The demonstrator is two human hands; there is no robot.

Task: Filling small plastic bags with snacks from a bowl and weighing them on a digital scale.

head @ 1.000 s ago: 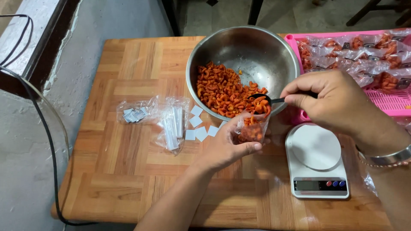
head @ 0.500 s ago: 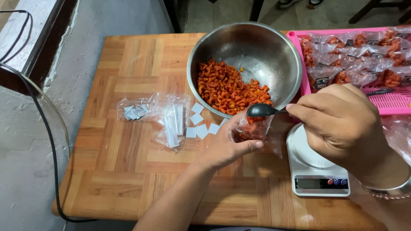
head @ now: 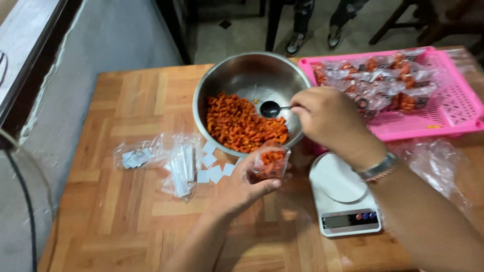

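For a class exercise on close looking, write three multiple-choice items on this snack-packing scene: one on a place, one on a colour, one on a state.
1. Where is the kitchen scale?
A. inside the bowl
B. on the wooden table, below the right hand
C. in the basket

2. What colour is the basket holding the filled packets?
A. pink
B. green
C. blue

3. What is the state of the spoon?
A. lying on the table
B. heaped with snacks
C. empty, held over the steel bowl

Answers:
1. B: it rests on the wooden table, beneath the right hand.
2. A: its rim and mesh are pink.
3. C: its scoop looks bare above the steel bowl; the left hand holds a small clear bag of orange snacks.
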